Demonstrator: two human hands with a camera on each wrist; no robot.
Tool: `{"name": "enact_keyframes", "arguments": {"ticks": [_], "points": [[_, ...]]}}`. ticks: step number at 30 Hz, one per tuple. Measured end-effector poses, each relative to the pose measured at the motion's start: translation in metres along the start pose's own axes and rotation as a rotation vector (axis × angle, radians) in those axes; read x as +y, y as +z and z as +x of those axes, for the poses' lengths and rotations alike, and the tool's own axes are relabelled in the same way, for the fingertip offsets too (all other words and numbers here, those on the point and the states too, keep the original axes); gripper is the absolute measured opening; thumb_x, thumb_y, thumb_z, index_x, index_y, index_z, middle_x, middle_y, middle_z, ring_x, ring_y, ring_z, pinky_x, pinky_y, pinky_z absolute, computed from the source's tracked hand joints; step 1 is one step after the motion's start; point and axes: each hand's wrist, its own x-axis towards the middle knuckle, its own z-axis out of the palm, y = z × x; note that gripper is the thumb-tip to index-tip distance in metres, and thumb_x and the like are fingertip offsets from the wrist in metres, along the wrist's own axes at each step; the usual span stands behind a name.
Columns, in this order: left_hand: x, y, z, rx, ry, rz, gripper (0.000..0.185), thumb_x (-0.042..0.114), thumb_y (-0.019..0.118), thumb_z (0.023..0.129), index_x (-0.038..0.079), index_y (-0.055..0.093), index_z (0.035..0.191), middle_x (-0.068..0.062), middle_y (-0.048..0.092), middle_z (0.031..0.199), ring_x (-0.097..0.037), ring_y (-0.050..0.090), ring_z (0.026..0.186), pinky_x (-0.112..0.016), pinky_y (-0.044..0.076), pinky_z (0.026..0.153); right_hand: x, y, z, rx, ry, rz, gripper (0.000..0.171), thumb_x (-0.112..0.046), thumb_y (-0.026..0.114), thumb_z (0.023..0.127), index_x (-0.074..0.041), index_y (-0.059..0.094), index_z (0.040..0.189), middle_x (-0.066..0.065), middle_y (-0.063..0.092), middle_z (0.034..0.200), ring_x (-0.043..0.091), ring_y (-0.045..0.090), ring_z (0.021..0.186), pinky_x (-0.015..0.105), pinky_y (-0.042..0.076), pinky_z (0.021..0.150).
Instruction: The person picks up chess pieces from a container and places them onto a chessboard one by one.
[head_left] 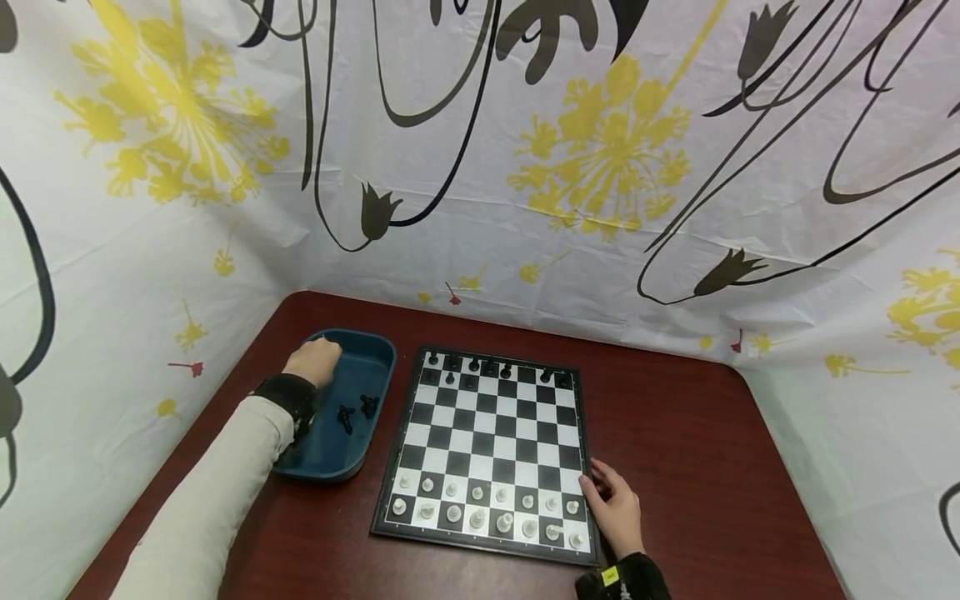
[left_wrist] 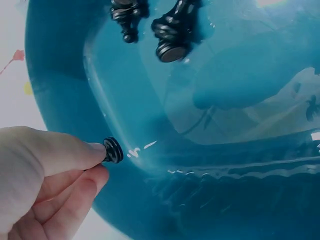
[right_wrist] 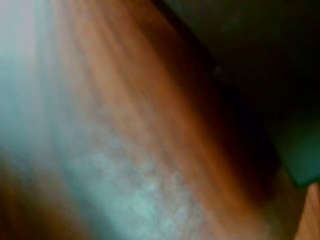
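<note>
My left hand (head_left: 313, 362) is over the far end of the blue tray (head_left: 392, 354). In the left wrist view its thumb and fingertips pinch a small black chess piece (left_wrist: 114, 150) by the tray's wall; only the round base shows. Several other black chess pieces (head_left: 345, 418) lie on the tray floor. To the right is a black-and-white chessboard (head_left: 483, 445). White pieces (head_left: 477, 518) fill its two near rows, and black pieces (head_left: 506, 371) stand in the far rows with gaps. My right hand (head_left: 619, 510) rests at the board's right edge, fingers relaxed.
The dark red table (head_left: 675, 467) carries the tray on the left and the board in the middle. White patterned cloth (head_left: 465, 167) hangs behind it and at both sides. The right wrist view is too blurred to make things out.
</note>
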Motion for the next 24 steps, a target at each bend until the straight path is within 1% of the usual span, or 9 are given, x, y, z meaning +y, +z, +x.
{"name": "enact_keyframes", "arguments": {"ticks": [4, 6, 8, 10, 12, 15, 20, 24], "points": [[-0.003, -0.007, 0.002, -0.016, 0.012, -0.05, 0.007, -0.008, 0.06, 0.079, -0.002, 0.063, 0.076, -0.009, 0.054, 0.062, -0.019, 0.054, 0.056, -0.03, 0.041, 0.048, 0.0, -0.001, 0.0, 0.002, 0.002, 0.0, 0.035, -0.023, 0.07, 0.08, -0.008, 0.064, 0.11, 0.003, 0.068, 0.088, 0.004, 0.051, 0.065, 0.023, 0.043, 0.059], [-0.005, -0.011, 0.003, -0.019, 0.017, -0.084, 0.011, -0.008, 0.061, 0.078, 0.001, 0.061, 0.071, -0.007, 0.053, 0.062, -0.018, 0.052, 0.055, -0.029, 0.04, 0.049, 0.0, -0.001, -0.001, 0.0, 0.004, 0.002, 0.035, -0.023, 0.07, 0.08, -0.008, 0.064, 0.11, 0.003, 0.068, 0.088, 0.004, 0.051, 0.064, 0.023, 0.043, 0.058], [-0.005, -0.015, 0.004, -0.008, 0.034, -0.112, 0.012, -0.008, 0.062, 0.076, 0.002, 0.06, 0.069, -0.008, 0.055, 0.064, -0.018, 0.051, 0.055, -0.03, 0.041, 0.049, 0.0, -0.002, -0.001, -0.001, 0.007, 0.003, 0.035, -0.023, 0.07, 0.08, -0.008, 0.064, 0.11, 0.003, 0.068, 0.088, 0.004, 0.051, 0.064, 0.023, 0.043, 0.058], [-0.004, -0.02, 0.005, -0.002, 0.042, -0.128, 0.01, -0.009, 0.062, 0.075, 0.001, 0.063, 0.072, -0.011, 0.058, 0.07, -0.02, 0.054, 0.059, -0.033, 0.045, 0.052, 0.0, -0.002, -0.001, -0.002, 0.007, 0.005, 0.035, -0.023, 0.069, 0.08, -0.008, 0.064, 0.11, 0.003, 0.068, 0.088, 0.003, 0.051, 0.064, 0.023, 0.043, 0.058], [-0.003, -0.023, 0.007, 0.013, 0.051, -0.135, 0.011, -0.01, 0.061, 0.075, -0.001, 0.065, 0.08, -0.013, 0.061, 0.078, -0.021, 0.057, 0.065, -0.037, 0.048, 0.058, 0.0, -0.002, -0.001, -0.001, 0.007, 0.008, 0.034, -0.023, 0.069, 0.08, -0.008, 0.064, 0.11, 0.003, 0.068, 0.088, 0.003, 0.051, 0.064, 0.023, 0.043, 0.058], [0.002, -0.026, 0.011, 0.026, 0.073, -0.145, 0.015, -0.011, 0.058, 0.076, -0.003, 0.067, 0.086, -0.017, 0.063, 0.087, -0.024, 0.058, 0.072, -0.041, 0.049, 0.066, -0.001, -0.002, -0.001, 0.003, 0.003, 0.017, 0.034, -0.021, 0.069, 0.08, -0.007, 0.064, 0.11, 0.003, 0.068, 0.088, 0.003, 0.051, 0.063, 0.022, 0.043, 0.058], [0.015, -0.027, 0.026, 0.04, 0.132, -0.167, 0.012, -0.005, 0.059, 0.079, -0.003, 0.066, 0.089, -0.015, 0.063, 0.088, -0.02, 0.055, 0.071, -0.038, 0.048, 0.065, -0.001, -0.002, -0.001, -0.001, 0.009, 0.022, 0.034, -0.022, 0.07, 0.08, -0.008, 0.064, 0.11, 0.003, 0.068, 0.088, 0.003, 0.051, 0.063, 0.022, 0.043, 0.058], [0.031, -0.029, 0.04, 0.037, 0.17, -0.181, 0.011, -0.001, 0.061, 0.08, -0.001, 0.064, 0.091, -0.013, 0.063, 0.087, -0.019, 0.057, 0.071, -0.037, 0.048, 0.066, -0.003, -0.001, 0.0, -0.007, 0.016, 0.019, 0.034, -0.022, 0.07, 0.08, -0.008, 0.064, 0.11, 0.003, 0.068, 0.088, 0.003, 0.051, 0.064, 0.022, 0.043, 0.058]]}}
